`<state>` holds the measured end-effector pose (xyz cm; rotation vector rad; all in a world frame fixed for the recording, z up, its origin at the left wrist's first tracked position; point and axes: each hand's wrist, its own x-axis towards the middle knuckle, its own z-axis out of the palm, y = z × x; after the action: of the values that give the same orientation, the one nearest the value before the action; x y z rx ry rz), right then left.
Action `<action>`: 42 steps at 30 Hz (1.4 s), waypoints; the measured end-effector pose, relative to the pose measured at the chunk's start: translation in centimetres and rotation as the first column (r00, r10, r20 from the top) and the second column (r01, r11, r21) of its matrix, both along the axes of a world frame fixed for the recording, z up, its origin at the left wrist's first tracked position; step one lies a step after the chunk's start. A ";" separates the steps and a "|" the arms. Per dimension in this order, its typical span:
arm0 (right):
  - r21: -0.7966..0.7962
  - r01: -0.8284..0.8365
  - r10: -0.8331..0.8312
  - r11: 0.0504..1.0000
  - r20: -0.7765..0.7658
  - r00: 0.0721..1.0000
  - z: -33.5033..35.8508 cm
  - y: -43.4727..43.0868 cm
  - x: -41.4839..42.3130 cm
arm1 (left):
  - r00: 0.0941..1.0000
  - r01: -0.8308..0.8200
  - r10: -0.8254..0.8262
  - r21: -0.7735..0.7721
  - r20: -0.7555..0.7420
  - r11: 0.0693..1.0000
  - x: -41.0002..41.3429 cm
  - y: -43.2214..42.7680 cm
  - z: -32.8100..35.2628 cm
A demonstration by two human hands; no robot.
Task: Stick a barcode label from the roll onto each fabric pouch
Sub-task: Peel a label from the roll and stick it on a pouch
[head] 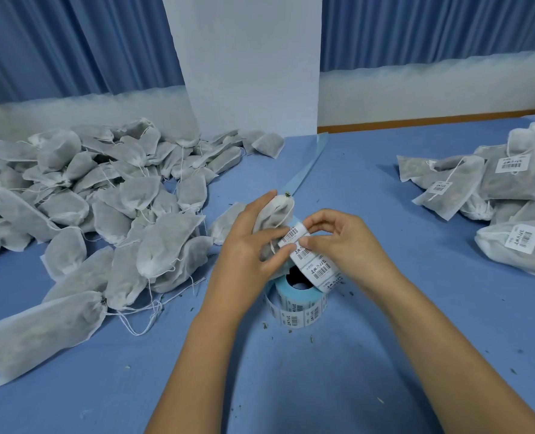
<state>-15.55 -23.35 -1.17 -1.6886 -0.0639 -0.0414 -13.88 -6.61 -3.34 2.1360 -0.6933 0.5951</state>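
Note:
My left hand (250,242) holds a grey fabric pouch (275,214) above the label roll (300,300), fingers curled round it. My right hand (338,239) pinches a white barcode label (294,234) at the end of the strip (316,267) that rises from the roll. The label lies against the pouch, half peeled from the strip. The roll stands on the blue table, white labels on blue backing.
A big heap of unlabelled pouches (103,195) covers the table's left side. Labelled pouches (510,195) lie in a pile at the right. A strip of bare blue backing (307,164) trails toward a white pillar (247,64). Small plant crumbs dot the blue cloth.

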 end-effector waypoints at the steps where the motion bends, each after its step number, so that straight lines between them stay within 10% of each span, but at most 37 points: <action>1: 0.020 0.023 -0.023 1.000 0.006 1.000 0.0 0.0 0.0 | 1.000 0.014 -0.014 0.002 0.007 1.000 -0.1 0.0 0.1; 16: -0.002 0.000 0.000 1.000 0.080 0.997 0.4 0.0 0.0 | 0.999 0.047 -0.047 -0.035 -0.004 0.998 -0.2 0.3 0.0; 25: -0.345 0.118 -0.033 0.931 0.241 0.970 -0.1 0.5 -0.1 | 0.917 -0.285 0.353 -0.316 0.184 0.905 0.1 1.3 0.5; 36: 0.079 0.063 -0.073 0.995 0.135 0.988 0.6 1.0 -0.6 | 0.953 0.028 0.015 -0.138 0.303 0.990 -0.3 0.0 0.1; 42: 0.192 0.213 -0.227 0.958 0.056 0.972 0.9 0.3 -0.5 | 0.997 -0.069 0.056 -0.360 -0.046 0.930 -0.6 0.3 1.0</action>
<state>-16.04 -23.02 -0.30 -1.5011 0.0691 -0.2730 -14.46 -6.33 -2.38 1.8238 -0.4557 0.6629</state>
